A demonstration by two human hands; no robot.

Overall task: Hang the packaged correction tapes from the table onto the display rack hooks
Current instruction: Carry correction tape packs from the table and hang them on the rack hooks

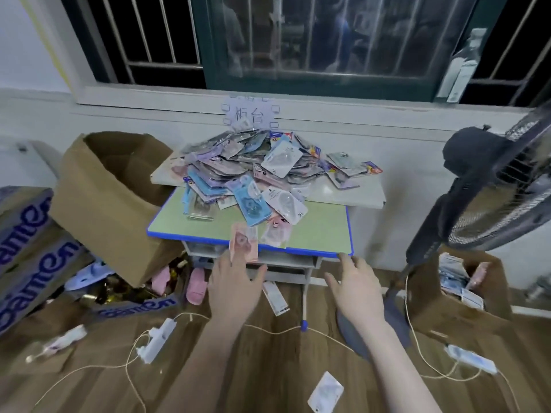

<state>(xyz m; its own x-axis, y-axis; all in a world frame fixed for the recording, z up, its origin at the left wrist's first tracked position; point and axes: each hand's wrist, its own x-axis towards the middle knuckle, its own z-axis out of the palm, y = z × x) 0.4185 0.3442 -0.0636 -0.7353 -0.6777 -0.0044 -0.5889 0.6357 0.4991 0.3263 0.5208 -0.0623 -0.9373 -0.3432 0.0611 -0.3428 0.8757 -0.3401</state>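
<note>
Picking is the step in hand: the display rack and its hooks are nowhere in the head view, so nothing can be hung from where the person stands now. Packaged correction tapes (253,171) lie in a loose heap across the far and middle part of the tabletop (322,234), spilling toward its near edge, with a few more on the grey board that lies across the far edge. One pink packet (244,244) overhangs the near edge, and the left hand (235,290) reaches up to it with fingertips at the packet's lower end; whether the fingers actually pinch it or only touch it I cannot tell, as the frame is blurred there. The right hand (356,286) hovers near the near right corner of the tabletop, fingers spread and relaxed, holding nothing. The two hands are well apart. By my judgement the task is at an early stage, given how large the heap is. The next move calls for a firm pinch on the pink packet, lifting it free without dragging its neighbour (275,235) off the edge, then finding the hang hole at the card's top before turning toward the rack. Several packets already lie on the floor (268,368), so sliding stock off the edge looks like a real risk.
</note>
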